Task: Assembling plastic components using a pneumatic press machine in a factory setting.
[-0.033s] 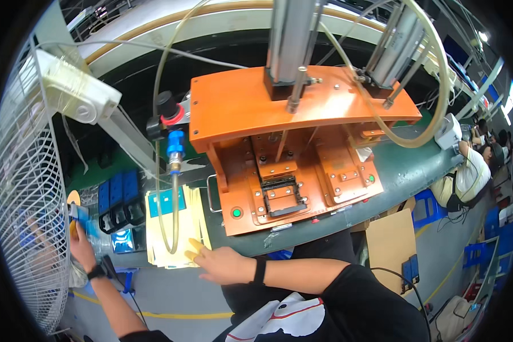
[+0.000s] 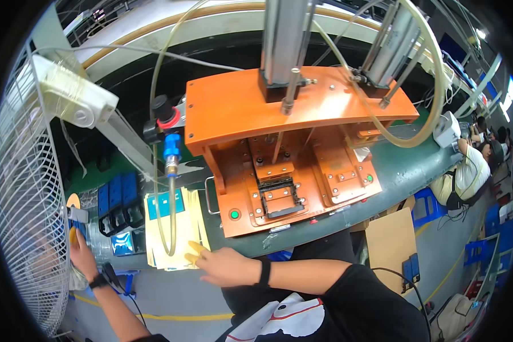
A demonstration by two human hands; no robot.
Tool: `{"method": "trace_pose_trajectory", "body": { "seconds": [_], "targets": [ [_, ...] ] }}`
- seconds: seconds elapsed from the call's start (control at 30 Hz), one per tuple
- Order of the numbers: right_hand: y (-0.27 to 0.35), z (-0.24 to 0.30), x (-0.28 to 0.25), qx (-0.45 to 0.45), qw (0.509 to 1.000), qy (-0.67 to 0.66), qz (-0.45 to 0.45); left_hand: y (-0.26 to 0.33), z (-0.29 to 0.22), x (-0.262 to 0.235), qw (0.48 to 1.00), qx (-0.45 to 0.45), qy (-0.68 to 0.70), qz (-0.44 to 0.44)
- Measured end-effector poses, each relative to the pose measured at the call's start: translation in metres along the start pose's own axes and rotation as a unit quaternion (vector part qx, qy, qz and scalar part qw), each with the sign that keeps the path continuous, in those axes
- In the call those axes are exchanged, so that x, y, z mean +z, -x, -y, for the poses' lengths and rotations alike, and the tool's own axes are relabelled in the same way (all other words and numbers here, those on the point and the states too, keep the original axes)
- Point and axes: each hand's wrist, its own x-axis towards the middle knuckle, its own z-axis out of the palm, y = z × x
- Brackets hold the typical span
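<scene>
Fingers (image 2: pixel 196 247) of R hand (image 2: pixel 225 267) spread at yellow sheets (image 2: pixel 189 225); L hand (image 2: pixel 83 259) nr fan (image 2: pixel 28 165), grip unclear

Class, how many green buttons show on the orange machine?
2: a left green button and a right green button, near the front corners of the orange machine. Others may be hidden.

Sheets (image 2: pixel 187 231) left of the machine (image 2: pixel 310 111)

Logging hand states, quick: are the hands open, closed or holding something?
Left hand: cannot be told, grip unclear beside the fan.
Right hand: open, over the yellow sheets.
</scene>
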Motion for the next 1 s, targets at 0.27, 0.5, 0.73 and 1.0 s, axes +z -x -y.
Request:
{"method": "trace_pose_trajectory", "body": {
  "seconds": [0.27, 0.5, 0.73, 1.0],
  "targets": [
    [0.112, -0.003, -0.123, 0.018, 0.944, 0.074, -0.32, 0.167, -0.113, -0.043, 0.949, 0.013, 0.043, 0.312],
    [0.124, -0.047, -0.169, 0.03, 0.926, 0.229, -0.299, 0.222, -0.208, 0.04, 0.849, 0.067, 0.222, 0.474],
    [0.13, -0.072, -0.188, -0.05, 0.941, 0.222, -0.251, 0.214, -0.283, 0.116, 0.835, 0.208, 0.165, 0.483],
    [0.263, -0.058, -0.245, 0.018, 0.9, -0.135, -0.414, 0.17, -0.322, 0.195, 0.858, 0.22, 0.118, 0.448]
  ]
}}
